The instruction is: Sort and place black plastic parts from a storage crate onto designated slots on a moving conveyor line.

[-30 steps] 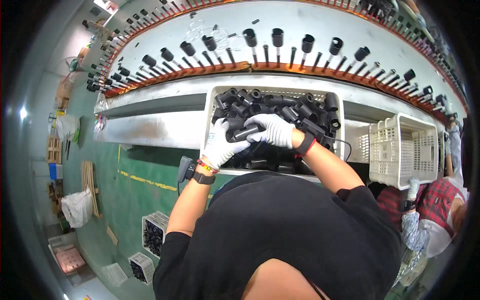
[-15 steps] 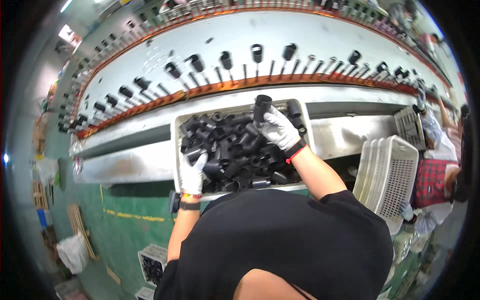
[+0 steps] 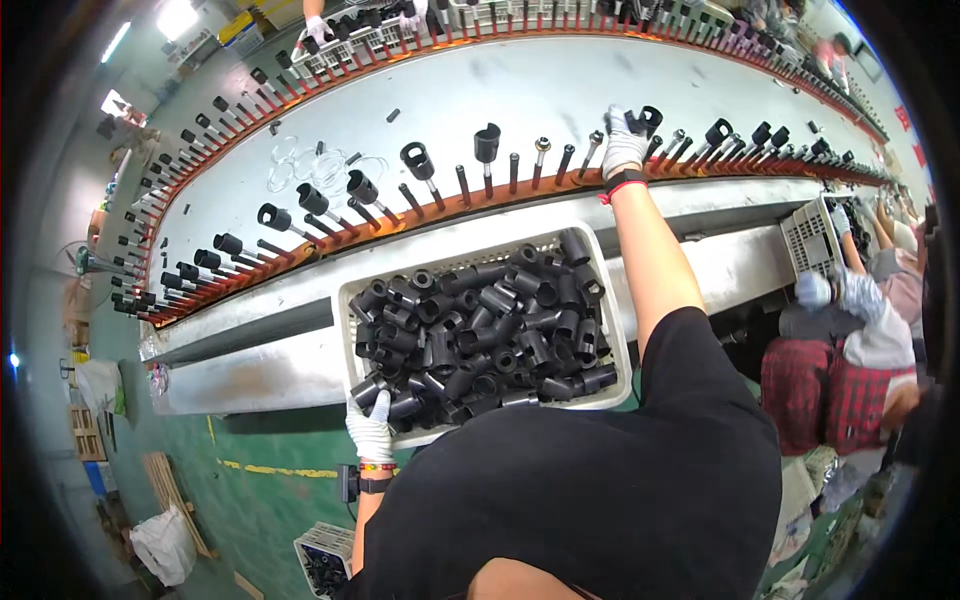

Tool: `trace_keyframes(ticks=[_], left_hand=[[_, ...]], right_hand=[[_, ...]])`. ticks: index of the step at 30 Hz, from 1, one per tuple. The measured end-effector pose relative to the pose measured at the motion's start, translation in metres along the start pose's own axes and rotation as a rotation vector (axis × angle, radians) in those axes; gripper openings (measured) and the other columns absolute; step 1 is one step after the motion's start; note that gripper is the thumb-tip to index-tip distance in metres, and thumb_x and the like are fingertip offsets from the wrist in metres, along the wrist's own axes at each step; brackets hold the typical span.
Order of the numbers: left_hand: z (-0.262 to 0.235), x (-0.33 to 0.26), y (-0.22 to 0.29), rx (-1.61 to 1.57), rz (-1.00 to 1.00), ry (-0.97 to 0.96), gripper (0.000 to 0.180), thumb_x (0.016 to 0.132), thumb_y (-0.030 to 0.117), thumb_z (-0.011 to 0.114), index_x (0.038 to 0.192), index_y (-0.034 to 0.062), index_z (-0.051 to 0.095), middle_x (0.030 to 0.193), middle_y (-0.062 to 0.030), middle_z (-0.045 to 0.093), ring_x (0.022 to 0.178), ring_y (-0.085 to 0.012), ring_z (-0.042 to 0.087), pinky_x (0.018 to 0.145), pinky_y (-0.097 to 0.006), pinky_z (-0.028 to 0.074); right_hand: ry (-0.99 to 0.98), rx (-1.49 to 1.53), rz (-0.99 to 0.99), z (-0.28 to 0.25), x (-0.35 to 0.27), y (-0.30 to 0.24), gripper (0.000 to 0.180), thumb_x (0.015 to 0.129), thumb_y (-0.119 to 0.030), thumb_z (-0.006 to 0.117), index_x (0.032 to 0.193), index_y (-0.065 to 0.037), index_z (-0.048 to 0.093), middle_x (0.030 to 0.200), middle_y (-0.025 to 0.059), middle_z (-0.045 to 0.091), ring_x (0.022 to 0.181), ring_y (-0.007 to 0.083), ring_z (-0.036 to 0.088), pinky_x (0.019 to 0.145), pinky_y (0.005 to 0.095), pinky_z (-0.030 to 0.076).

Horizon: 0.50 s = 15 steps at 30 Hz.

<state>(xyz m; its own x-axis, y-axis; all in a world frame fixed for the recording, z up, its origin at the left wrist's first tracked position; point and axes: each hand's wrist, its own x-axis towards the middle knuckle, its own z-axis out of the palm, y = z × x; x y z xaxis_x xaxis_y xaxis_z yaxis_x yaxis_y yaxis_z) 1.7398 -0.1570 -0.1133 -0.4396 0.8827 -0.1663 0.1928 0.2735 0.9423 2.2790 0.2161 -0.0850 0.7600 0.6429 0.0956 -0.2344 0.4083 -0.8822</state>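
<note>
Since half a second ago: right hand (image 3: pixel 625 140) gone from above the basket up to the pin row at about one o'clock, arm stretched full; left hand (image 3: pixel 371 428) little shifted, down at the basket's near-left corner.

Now gloved in white, right-hand fingers closed around a black tube fitting (image 3: pixel 645 120) (ring end pointing toward two o'clock), held right at the orange rail (image 3: pixel 420 215), touching or just above a bare steel pin; which of the two, cannot tell. Red-and-black band at that wrist.

Left-hand fingers close together, curled over the rim of the white basket (image 3: pixel 600 290) at about seven o'clock, tips touching the black parts lying there; whether pinching one, cannot tell. Beaded band and a dark watch on that wrist.

Heaped full of black tube fittings (image 3: pixel 480 330), basket resting on the grey metal ledge (image 3: pixel 260 350) just below the rail, dead centre in view.

Along the curved rail from nine o'clock round to two o'clock: upright pins, many already capped with black fittings (image 3: pixel 415 160), several bare between eleven and twelve. Loose clear rings (image 3: pixel 310 165) on the pale conveyor table (image 3: pixel 560 80) at about eleven o'clock.

At three o'clock, another person in a red checked shirt (image 3: pixel 830 390) beside a second white basket (image 3: pixel 810 235). At twelve o'clock, far side, another worker's gloved hands (image 3: pixel 318 28) over a crate. Small crate of dark parts (image 3: pixel 322 560) on the green floor at seven o'clock.
</note>
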Motion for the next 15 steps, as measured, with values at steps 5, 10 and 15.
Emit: trace_keyframes(ticks=[5,10,15], left_hand=[[0.049,-0.026,-0.006,-0.073,-0.076,0.046,0.048,0.081,0.016,0.079,0.119,-0.0048,0.057,0.1,-0.0136,0.065,0.084,-0.0197,0.063,0.076,-0.034,0.055],[0.088,-0.04,-0.001,0.042,0.021,0.063,0.04,0.083,0.014,0.077,0.116,-0.0007,0.06,0.098,-0.0098,0.065,0.081,-0.0171,0.064,0.071,-0.032,0.055],[0.173,-0.052,0.091,0.144,0.172,-0.171,0.044,0.084,0.026,0.077,0.115,-0.0011,0.062,0.1,-0.011,0.067,0.088,-0.0201,0.063,0.082,-0.034,0.051]], right_hand=[[-0.213,0.118,0.135,0.002,0.002,0.033,0.028,0.081,-0.002,0.077,0.099,-0.005,0.056,0.086,0.0073,0.065,0.068,0.0186,0.065,0.062,0.0325,0.058],[-0.371,-0.282,-0.186,-0.009,0.001,0.04,0.031,0.079,-0.012,0.08,0.103,-0.004,0.062,0.087,0.0032,0.069,0.079,0.0117,0.064,0.079,0.027,0.052],[-0.353,0.288,0.179,-0.041,0.067,0.055,0.04,0.078,-0.02,0.08,0.109,-0.004,0.06,0.093,0.0073,0.07,0.083,0.0179,0.066,0.081,0.0329,0.053]])
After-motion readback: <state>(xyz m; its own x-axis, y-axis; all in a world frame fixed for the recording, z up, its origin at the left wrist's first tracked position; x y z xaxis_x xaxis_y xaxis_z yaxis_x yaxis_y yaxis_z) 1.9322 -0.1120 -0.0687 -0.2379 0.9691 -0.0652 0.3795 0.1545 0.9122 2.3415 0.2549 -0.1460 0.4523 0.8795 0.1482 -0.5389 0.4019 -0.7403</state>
